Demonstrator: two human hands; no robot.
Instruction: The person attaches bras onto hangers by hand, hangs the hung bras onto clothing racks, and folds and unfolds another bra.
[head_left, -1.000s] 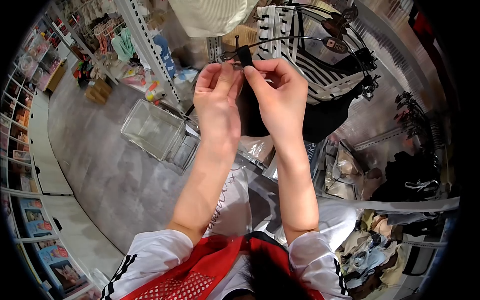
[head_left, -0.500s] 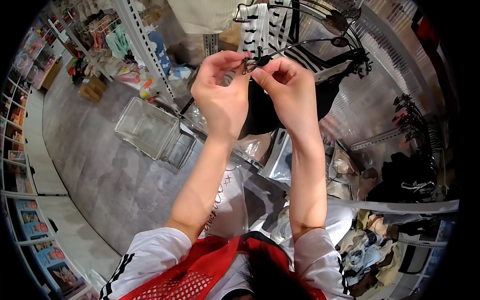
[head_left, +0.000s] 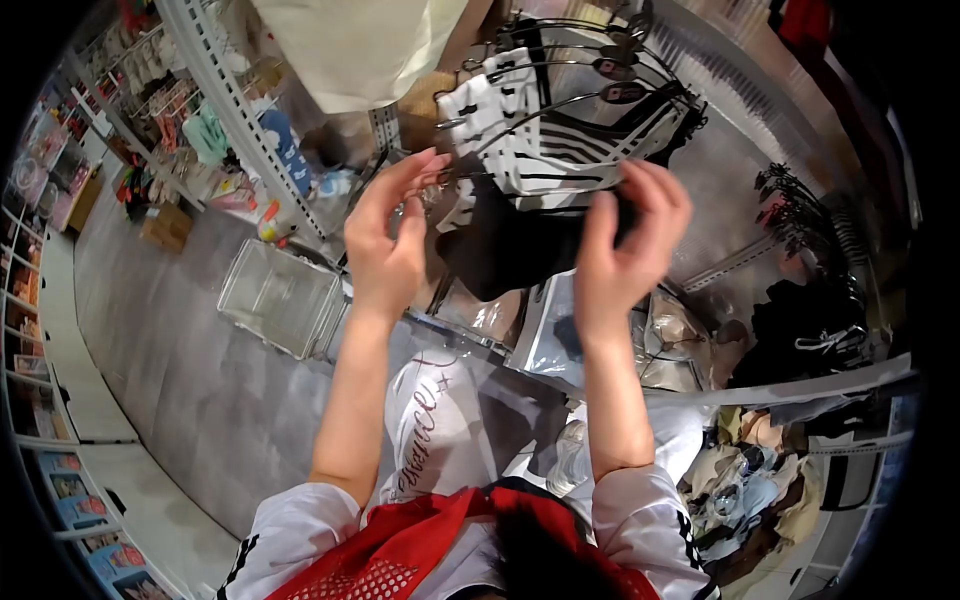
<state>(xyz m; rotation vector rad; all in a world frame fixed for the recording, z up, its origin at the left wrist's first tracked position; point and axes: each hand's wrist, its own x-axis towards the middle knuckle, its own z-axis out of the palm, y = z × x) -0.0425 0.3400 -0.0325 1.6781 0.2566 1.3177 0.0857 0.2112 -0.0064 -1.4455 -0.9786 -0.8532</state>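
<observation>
Black-and-white striped garments [head_left: 490, 110] hang in front of me on dark clip hangers [head_left: 590, 62], and a black garment [head_left: 520, 240] hangs below them. To the left of the hangers is my left hand [head_left: 385, 245], its thumb and fingers apart with nothing seen between them. My right hand [head_left: 632, 250] is raised at the right side of the black garment, fingers curved and parted from the thumb, slightly blurred. Whether its fingertips brush the cloth I cannot tell.
A clear plastic bin [head_left: 280, 300] stands on the grey floor to the left. Bagged clothing [head_left: 555, 330] lies below the hangers. More black hangers [head_left: 800, 215] hang at the right, above a heap of loose garments [head_left: 750, 490]. A perforated metal post [head_left: 235, 110] rises at the upper left.
Both hands have let go of the hanger clip they were pinching and moved apart, left and right. The striped garments now hang free of my fingers.
</observation>
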